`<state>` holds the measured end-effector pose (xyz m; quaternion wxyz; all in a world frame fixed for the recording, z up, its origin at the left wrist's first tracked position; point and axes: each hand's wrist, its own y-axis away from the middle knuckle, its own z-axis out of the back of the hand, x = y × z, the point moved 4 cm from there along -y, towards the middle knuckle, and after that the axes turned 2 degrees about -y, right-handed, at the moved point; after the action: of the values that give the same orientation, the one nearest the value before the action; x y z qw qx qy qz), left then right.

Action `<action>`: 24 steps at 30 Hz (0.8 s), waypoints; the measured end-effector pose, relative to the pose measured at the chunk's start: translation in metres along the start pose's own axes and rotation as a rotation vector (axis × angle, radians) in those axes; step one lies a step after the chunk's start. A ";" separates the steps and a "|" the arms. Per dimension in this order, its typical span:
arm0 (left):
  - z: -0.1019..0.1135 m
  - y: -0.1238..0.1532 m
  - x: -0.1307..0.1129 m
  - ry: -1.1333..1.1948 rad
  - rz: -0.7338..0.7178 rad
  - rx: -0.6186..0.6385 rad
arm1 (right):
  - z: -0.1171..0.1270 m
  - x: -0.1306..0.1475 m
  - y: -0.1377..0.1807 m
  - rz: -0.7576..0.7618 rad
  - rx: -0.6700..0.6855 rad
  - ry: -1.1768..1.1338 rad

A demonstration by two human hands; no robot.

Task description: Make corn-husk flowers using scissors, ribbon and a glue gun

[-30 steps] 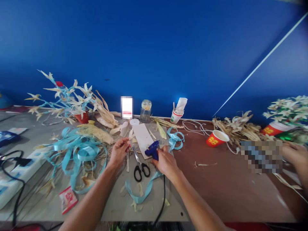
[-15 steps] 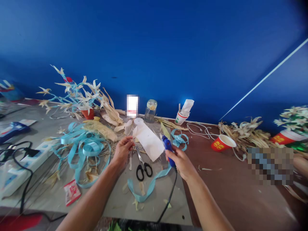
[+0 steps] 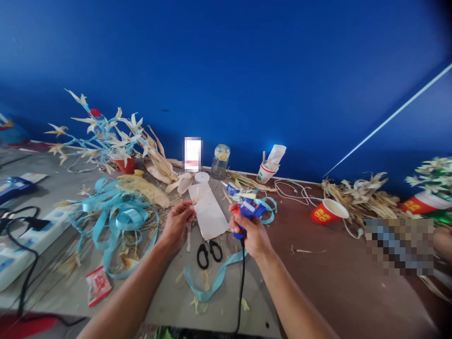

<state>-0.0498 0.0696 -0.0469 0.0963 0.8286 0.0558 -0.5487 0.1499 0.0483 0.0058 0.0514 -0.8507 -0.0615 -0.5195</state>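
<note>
My right hand (image 3: pixel 251 230) is wrapped round the handle of a blue glue gun (image 3: pixel 252 208) with an orange trigger; its nozzle points up and left. A black cord hangs from the handle. My left hand (image 3: pixel 179 220) is closed in a pinch at the left edge of a white paper strip (image 3: pixel 211 214); what sits between the fingertips is too small to make out. Below the strip show the black handles of scissors (image 3: pixel 209 254), their blades hidden by the paper. A curl of light blue ribbon (image 3: pixel 208 294) lies in front of them.
Left are a blue ribbon heap (image 3: pixel 125 219), a husk-flower branch (image 3: pixel 106 136) in a red pot, a power strip (image 3: pixel 38 240) and a red packet (image 3: pixel 99 286). Behind stand a glass jar (image 3: pixel 221 162) and a white cup (image 3: pixel 266 172). Right is a red paper cup (image 3: pixel 328 212); another person's hand (image 3: pixel 443 240) shows.
The glue gun has turned from pointing away to up and left, apart from the paper. The white strip has swung left and down over the scissor blades. My left hand barely moved.
</note>
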 end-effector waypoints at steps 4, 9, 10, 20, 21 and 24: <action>-0.002 0.002 -0.001 -0.026 0.014 -0.010 | -0.002 -0.021 0.009 -0.005 0.055 0.282; -0.006 0.004 -0.003 -0.043 0.040 -0.002 | -0.007 -0.024 0.013 0.117 0.181 0.562; -0.006 0.004 -0.003 -0.049 0.042 -0.001 | -0.007 -0.024 0.013 0.141 0.194 0.600; -0.007 0.005 -0.001 -0.059 0.032 0.056 | -0.009 -0.033 0.014 0.226 0.231 0.792; -0.007 0.005 -0.001 -0.059 0.029 0.057 | -0.010 -0.033 0.014 0.229 0.230 0.805; -0.006 0.005 0.000 -0.054 0.033 0.051 | -0.010 -0.035 0.012 0.234 0.223 0.833</action>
<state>-0.0435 0.0664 -0.0445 0.0857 0.8165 0.0256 -0.5704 0.1274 0.0329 -0.0212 0.2216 -0.5595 0.0054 -0.7986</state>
